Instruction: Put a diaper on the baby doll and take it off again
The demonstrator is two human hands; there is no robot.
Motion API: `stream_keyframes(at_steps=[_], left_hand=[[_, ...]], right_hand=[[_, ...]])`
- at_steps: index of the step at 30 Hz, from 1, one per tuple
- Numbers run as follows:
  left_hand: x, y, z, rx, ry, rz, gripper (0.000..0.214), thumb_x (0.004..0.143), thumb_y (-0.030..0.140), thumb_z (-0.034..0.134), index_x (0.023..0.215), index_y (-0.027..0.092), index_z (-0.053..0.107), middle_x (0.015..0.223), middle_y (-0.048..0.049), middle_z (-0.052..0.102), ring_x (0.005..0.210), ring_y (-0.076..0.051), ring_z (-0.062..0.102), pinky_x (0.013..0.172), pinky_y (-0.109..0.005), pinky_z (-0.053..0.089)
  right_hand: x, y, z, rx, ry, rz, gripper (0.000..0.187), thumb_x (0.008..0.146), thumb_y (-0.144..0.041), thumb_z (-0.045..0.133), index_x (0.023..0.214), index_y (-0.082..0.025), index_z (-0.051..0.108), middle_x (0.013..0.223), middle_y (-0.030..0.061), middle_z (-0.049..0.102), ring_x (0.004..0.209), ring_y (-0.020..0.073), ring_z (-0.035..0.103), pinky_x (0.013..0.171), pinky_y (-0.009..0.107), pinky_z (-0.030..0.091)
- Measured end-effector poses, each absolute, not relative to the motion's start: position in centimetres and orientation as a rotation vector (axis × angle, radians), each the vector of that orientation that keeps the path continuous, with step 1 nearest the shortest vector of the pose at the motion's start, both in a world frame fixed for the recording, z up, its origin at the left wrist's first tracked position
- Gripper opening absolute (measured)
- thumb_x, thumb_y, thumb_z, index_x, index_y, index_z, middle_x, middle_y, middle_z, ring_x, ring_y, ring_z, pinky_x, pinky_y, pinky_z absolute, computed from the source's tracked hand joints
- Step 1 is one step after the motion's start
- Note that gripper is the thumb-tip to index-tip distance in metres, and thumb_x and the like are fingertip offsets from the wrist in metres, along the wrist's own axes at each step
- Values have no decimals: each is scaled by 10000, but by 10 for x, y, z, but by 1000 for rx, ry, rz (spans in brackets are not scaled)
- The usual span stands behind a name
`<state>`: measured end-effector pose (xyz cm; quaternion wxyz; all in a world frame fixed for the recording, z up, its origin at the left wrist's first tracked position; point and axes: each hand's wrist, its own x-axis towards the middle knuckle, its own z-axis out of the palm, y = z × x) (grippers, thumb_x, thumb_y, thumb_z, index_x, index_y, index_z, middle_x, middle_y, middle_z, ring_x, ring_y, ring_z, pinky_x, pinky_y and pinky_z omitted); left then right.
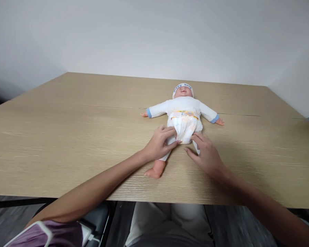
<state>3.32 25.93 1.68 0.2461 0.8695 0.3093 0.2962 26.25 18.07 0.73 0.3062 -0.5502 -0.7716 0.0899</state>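
A plastic baby doll (184, 109) in a white suit with blue cuffs and a white cap lies on its back at the middle of the worktop, a little to the right. Its head is at the far end, its arms are spread to left and right, and its legs point to the near edge. A white printed paper diaper (185, 127) with a yellow waistband wraps its hips.

The left hand (158, 144) sits at the left leg opening of the diaper. Its grip is narrow, with curled fingers and thumb closed about the baby doll's upper leg at the hem. That leg's bare foot (154, 171) sticks out nearer, below the wrist. The right hand (207, 156) lies over the other leg just right of the diaper, its grip wide, fingers stretched and thumb apart, holding nothing that shows.

The worktop (67, 137) is pale wood-grain laminate with a seam running left to right under the doll's shoulders. Plain white walls (154, 34) meet behind its far edge.
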Motion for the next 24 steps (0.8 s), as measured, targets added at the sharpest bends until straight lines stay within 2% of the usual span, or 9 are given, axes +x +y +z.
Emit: stream_keyframes(at_steps=[2,4,8,10,14,16,18,21,24], left_hand=[[34,260,17,2326,842,801,261,1028,382,665,844,215,585,872,-18,676,901,-225,535,920,-380,420],[35,260,16,2269,881,820,246,995,392,698,858,220,588,859,-14,658,926,-233,531,902,-369,419],[35,261,11,2068,970,906,278,894,400,792,903,223,577,881,0,608,876,-208,518,815,-331,417],[36,262,7,1934,965,932,352,858,414,822,926,229,531,861,22,569,809,-180,499,761,-308,409],[39,265,2,1735,949,1013,497,778,423,881,995,241,472,982,9,603,845,-167,565,780,-296,458],[39,263,2,1654,999,1036,539,736,416,914,1037,234,505,1032,-12,653,898,-185,620,826,-312,485],[38,260,5,1602,1078,1002,548,720,421,934,1080,219,574,986,-17,703,884,-200,648,828,-323,489],[36,253,13,1656,1139,909,451,774,441,901,1094,199,694,954,-32,758,852,-215,661,808,-334,487],[36,249,20,1811,1147,830,336,880,478,797,1068,199,781,985,-50,782,897,-243,656,842,-364,488]], right_hand=[[263,181,9,-1475,-2040,253,101,978,-276,681,1056,-228,638,1131,103,738,1065,316,686,886,411,522],[263,182,12,-1517,-2009,283,105,971,-306,691,1019,-230,638,977,71,726,950,291,685,811,380,499],[264,185,16,-1639,-1830,436,253,920,-416,740,1080,-247,642,687,-37,589,663,220,614,654,322,424],[266,187,18,-1653,-1732,540,326,900,-459,747,1117,-252,621,709,-46,628,601,194,589,626,313,418],[270,189,23,-1605,-1610,626,365,897,-513,755,1094,-250,597,1009,24,791,606,155,608,651,320,467],[272,188,26,-1636,-1594,580,359,906,-536,761,1066,-252,610,999,25,811,606,155,609,660,321,469],[273,187,29,-1665,-1606,525,350,916,-555,763,1038,-252,635,966,23,821,600,160,606,664,323,465],[274,185,30,-1666,-1681,457,305,951,-548,735,1013,-252,696,962,29,825,631,177,618,686,333,455],[274,185,29,-1620,-1789,434,276,984,-516,693,939,-249,743,916,34,794,718,205,624,714,342,432]])
